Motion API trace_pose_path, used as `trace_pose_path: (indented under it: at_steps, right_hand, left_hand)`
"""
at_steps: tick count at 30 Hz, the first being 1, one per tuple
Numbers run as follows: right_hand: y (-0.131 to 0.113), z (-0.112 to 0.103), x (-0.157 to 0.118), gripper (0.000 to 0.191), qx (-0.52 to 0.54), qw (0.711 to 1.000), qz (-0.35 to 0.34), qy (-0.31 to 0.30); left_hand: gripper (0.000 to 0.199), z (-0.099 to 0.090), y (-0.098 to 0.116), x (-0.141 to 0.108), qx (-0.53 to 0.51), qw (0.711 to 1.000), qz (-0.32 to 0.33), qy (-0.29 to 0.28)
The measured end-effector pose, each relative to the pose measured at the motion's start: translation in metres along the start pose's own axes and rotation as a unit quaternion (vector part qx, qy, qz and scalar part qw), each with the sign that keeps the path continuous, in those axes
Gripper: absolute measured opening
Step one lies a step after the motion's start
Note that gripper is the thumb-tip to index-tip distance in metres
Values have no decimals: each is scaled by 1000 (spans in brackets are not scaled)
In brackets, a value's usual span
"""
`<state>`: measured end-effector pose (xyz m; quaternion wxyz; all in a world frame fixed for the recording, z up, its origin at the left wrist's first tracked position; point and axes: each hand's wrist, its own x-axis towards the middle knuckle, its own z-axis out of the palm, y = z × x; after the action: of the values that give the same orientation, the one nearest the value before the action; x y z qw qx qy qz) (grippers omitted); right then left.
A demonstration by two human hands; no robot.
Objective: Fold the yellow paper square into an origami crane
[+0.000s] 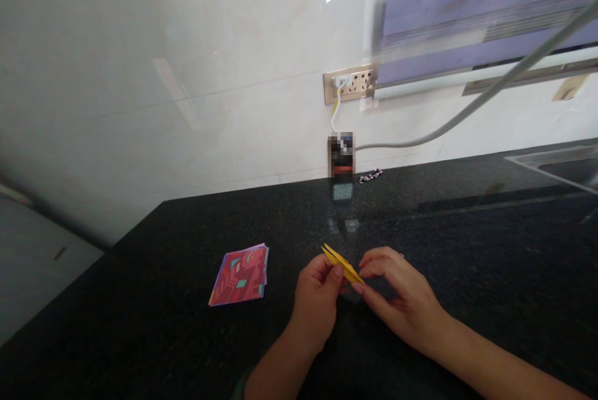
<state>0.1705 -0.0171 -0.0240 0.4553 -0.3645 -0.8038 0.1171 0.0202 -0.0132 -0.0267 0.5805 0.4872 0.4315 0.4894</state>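
My left hand [317, 297] pinches a small piece of folded yellow paper [342, 264] between thumb and fingers, above the dark counter. The paper slants down to the right, and its layers stand slightly apart at the upper left end. At its lower right end is my right hand [404, 297], its thumb tip against the paper and its curled fingers close to the upper edge. Some of the fingertips are hidden. To the left of my hands lies a small stack of printed paper sheets [240, 276], the top one red with teal shapes.
The black speckled counter [177, 338] runs along a pale wall. Against the wall stands a small pixelated box [342, 156] with a grey cable [434, 132], beside a beaded strand [370, 176]. A socket panel [357, 83] is above. A sink edge [551, 174] shows at right.
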Motion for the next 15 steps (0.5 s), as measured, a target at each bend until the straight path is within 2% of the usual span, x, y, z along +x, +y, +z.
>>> trace_pose_path:
  at_steps: [3,7,12,15]
  right_hand:
    - [1,0,-1,18,2,1000,5,17]
    - [2,-1,0,14,-7,1000,-10,4]
    - [-3,-2,2,13,25,1000,9,3]
    - [-4,0,1,12,79,995,62,-8]
  left_hand:
    - [15,-1,-2,0,74,996,44,-10]
    - [17,0,-2,-3,141,987,77,-16]
    - [17,1,0,-3,132,986,99,-21]
    - [17,0,0,-2,128,986,109,-11]
